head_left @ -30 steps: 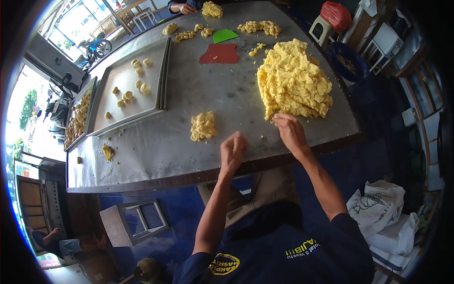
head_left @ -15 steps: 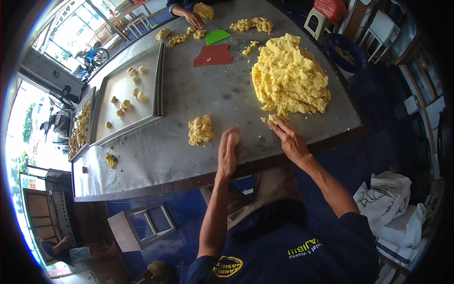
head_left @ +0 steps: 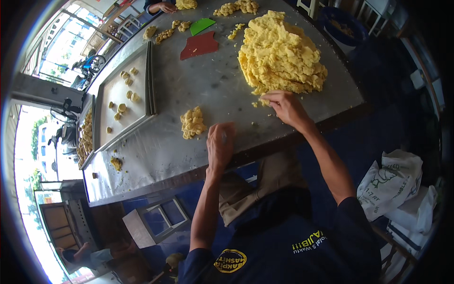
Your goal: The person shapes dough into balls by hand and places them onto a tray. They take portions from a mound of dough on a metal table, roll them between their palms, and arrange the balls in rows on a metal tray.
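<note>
Across the middle of the head view, dial centred there with 12 o'clock up, lies the metal table point(head_left: 175, 80). The mound point(head_left: 282, 54) of crumbly yellow dough rests on it at 1 o'clock. The tray point(head_left: 120, 128), at 10 o'clock, carries a few round pieces well apart from the mound. A batch point(head_left: 85, 137) of similar pieces sits at 9 o'clock, beyond the tray, by the table's left end.

Left hand point(head_left: 221, 146): at the dial centre, over the table's near edge, back turned up. Fingers are curled; whether they clasp anything cannot be told. Right hand point(head_left: 283, 104): at 2 o'clock, directly below the mound's near edge. Thumb and fingers are drawn together beside loose yellow dough; whether a piece is pinched between them cannot be told.

The red sheet point(head_left: 199, 46) lies flat between 11 and 12 o'clock. The cluster point(head_left: 193, 123) of pale lumps lies near the left hand, at 10 o'clock from it. The green sheet point(head_left: 203, 26) lies just past the red sheet. Small crumbs point(head_left: 255, 104) are scattered near the right fingertips, at 9 o'clock from that hand.
</note>
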`<state>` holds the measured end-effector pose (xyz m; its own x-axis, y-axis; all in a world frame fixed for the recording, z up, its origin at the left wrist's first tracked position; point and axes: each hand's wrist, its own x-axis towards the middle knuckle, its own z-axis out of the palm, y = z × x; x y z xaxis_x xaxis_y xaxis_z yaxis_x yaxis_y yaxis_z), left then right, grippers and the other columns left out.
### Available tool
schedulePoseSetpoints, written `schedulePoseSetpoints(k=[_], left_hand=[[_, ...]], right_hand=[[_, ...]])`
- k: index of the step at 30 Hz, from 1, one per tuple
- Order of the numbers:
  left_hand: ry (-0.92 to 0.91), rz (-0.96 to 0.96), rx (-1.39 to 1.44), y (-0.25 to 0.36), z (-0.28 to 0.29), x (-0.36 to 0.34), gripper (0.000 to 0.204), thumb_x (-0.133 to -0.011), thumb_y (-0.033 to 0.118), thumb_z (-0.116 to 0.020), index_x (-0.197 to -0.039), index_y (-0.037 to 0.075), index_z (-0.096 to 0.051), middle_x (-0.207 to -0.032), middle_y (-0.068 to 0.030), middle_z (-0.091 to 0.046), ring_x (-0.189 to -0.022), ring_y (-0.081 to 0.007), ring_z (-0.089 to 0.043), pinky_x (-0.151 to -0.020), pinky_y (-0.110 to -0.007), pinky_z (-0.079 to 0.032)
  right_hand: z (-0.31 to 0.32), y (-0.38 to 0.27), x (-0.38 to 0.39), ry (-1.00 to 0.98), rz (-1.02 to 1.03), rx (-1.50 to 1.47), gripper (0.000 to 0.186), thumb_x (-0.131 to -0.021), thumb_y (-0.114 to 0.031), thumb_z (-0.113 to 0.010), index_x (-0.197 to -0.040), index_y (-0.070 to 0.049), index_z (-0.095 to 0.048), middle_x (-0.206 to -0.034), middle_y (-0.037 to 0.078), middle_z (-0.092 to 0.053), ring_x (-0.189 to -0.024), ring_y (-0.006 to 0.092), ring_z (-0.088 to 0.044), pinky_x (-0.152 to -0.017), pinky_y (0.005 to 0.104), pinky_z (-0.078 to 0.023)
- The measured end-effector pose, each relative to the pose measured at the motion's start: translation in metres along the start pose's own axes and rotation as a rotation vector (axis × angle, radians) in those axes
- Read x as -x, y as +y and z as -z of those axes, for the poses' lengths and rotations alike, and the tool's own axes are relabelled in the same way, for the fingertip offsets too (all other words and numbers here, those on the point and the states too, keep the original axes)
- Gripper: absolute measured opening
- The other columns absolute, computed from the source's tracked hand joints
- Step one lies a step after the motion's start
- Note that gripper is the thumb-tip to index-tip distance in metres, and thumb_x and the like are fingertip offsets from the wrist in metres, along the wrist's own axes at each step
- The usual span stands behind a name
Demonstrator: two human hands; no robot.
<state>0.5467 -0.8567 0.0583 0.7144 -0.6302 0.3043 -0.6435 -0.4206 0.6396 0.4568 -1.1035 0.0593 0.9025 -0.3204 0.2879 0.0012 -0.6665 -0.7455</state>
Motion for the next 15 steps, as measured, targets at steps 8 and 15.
schedulePoseSetpoints(k=[8, 15], left_hand=[[-0.067, 0.137, 0.049, 0.004, 0.012, -0.034, 0.02, -0.101, 0.019, -0.049, -0.101, 0.001, -0.059, -0.108, -0.0192, -0.066, -0.09, -0.0378, -0.067, -0.075, -0.049, -0.051], [0.093, 0.012, -0.264, -0.019, -0.032, -0.073, 0.023, -0.1, 0.023, -0.049, -0.095, 0.002, -0.056, -0.093, -0.0179, -0.061, -0.093, -0.0375, -0.055, -0.086, -0.049, -0.042]], right_hand=[[0.019, 0.011, 0.028, -0.057, 0.091, 0.211, 0.031, -0.085, -0.003, -0.067, -0.116, -0.003, -0.07, -0.12, 0.017, -0.065, -0.115, 0.0319, -0.06, -0.099, 0.0394, -0.048], [-0.001, -0.007, 0.025, 0.049, -0.073, 0.352, 0.041, -0.083, -0.007, -0.074, -0.124, -0.004, -0.066, -0.119, 0.02, -0.057, -0.113, 0.0374, -0.054, -0.098, 0.0442, -0.046]])
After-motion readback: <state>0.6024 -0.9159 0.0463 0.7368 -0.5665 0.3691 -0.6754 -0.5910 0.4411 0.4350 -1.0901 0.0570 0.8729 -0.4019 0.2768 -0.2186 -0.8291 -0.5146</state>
